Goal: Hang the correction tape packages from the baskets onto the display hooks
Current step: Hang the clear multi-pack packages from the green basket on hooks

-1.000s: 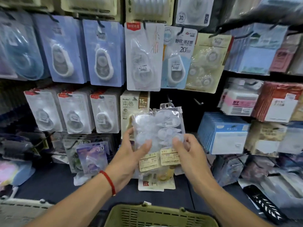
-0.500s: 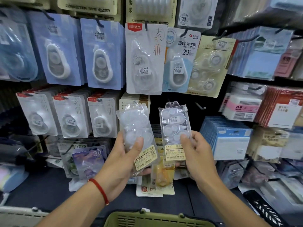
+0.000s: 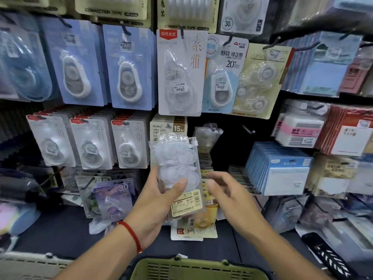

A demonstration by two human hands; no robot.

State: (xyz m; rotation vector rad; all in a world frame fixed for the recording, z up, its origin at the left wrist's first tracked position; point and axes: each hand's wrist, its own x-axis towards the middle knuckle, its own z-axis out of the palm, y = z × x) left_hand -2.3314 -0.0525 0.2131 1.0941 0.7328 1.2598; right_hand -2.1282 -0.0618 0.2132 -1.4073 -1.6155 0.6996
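- left hand grips a clear correction tape package, thumb across its front, held upright in front of the display wall
- right hand just beside that pack, fingers loosely spread, holding nothing
- second clear package hangs on a hook above the right hand, blurred
- bare hook to its right
- green basket at bottom edge, white basket bottom left; contents can't be seen

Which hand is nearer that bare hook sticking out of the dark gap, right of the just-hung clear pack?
Right. The right hand is empty, below and slightly left of the bare hook. The left hand sits farther left, gripping a clear pack.
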